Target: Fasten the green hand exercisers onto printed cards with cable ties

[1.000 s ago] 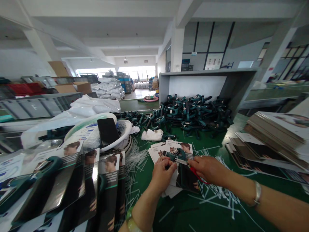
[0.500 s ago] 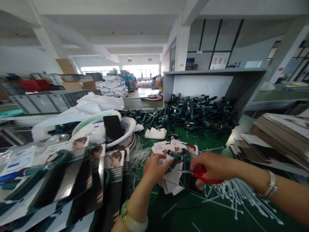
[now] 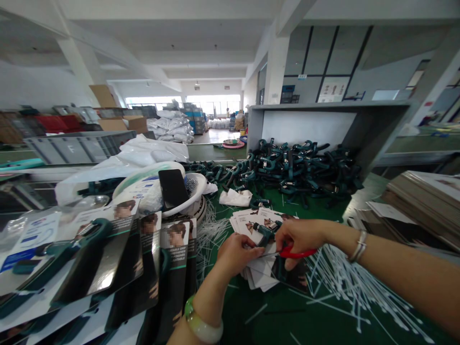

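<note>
My right hand [image 3: 300, 235] is closed round red-handled scissors [image 3: 300, 253], whose blades point left toward the fingertips of my other hand. In front of me a dark teal hand grip strengthener [image 3: 266, 234] lies on a printed backing card [image 3: 296, 278]. My left hand [image 3: 235, 254] pinches the strengthener's near-left side with thumb and fingers. The spot where the blade tips end is partly hidden by my fingers. Beneath lies a fanned stack of white printed cards [image 3: 247, 218].
Loose white cable ties [image 3: 355, 282] spread over the green table [image 3: 273, 321]. Strengtheners [image 3: 298, 167] heap by a grey bin at the back. Carded strengtheners [image 3: 132, 268] pile up on the left, near a black phone [image 3: 173, 188] on a white basket. Card stacks [image 3: 417, 206] stand right.
My right hand has moved left with the scissors, bringing the blades up to my left hand's fingertips. My left hand stays on the strengthener. The view has shifted slightly.
</note>
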{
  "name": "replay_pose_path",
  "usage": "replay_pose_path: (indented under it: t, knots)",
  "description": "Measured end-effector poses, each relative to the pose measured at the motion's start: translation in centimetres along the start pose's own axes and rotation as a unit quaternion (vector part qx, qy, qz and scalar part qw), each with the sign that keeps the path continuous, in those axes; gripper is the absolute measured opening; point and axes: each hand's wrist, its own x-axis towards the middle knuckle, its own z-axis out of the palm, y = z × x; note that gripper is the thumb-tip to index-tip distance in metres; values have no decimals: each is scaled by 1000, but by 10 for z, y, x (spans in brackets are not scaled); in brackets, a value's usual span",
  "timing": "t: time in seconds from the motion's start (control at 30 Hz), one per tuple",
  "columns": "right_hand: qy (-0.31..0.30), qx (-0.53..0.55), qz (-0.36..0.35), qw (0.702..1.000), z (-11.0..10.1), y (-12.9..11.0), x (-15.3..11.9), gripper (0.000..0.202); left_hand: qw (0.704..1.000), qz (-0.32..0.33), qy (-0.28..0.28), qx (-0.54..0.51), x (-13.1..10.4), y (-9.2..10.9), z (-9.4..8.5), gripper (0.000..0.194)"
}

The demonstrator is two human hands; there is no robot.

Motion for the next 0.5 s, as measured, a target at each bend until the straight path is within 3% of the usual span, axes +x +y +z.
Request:
replay_pose_path:
  t: [0.17,0.33,0.43,0.5]
  knots:
    - [-2,5,-54,999,4,1,2,43,999,5,-8,-41,2,-3,3,34]
    - [-28,152,-57,986,15,16,-22,45,999,33,-7,-22,0,-4,1,33]
    - [74,221,28,972,23,48,-50,50,998,55,-21,17,-3,-3,0,34]
    - [215,201,129,947,30,79,-67,51,997,55,-16,45,-6,2,-1,33]
